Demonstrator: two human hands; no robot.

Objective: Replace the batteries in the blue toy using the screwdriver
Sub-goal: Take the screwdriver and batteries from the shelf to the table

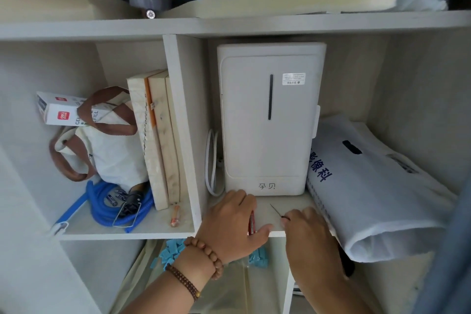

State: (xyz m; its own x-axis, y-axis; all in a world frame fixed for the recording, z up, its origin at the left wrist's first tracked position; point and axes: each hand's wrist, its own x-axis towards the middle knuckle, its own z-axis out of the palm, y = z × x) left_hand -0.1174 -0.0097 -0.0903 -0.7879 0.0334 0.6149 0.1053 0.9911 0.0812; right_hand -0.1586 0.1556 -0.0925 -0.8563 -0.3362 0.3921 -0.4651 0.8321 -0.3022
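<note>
While both hands work at the front edge of the right-hand shelf compartment, the far left holds a white box (63, 111) printed with a red "deli" mark and part of "GEL … REFILL", resting on a cloth bag with brown handles (107, 145); below it, loose batteries (116, 197) lie inside a coiled blue hose (102, 208). Further right, the left hand (233, 222) is curled over something red and slim (251, 223), perhaps a tool handle, though I cannot tell. Behind stands a white appliance (267, 120) marked "孕贝". The right hand (309, 232) pinches a screwdriver (279, 211), its thin dark shaft pointing up and left over the shelf (265, 205). It looks light, stiff and fine-tipped, best held at the handle, which is hidden in the fingers. Rightmost, a white plastic bag (377, 186) reads "影像科". No blue toy can be identified here.
</note>
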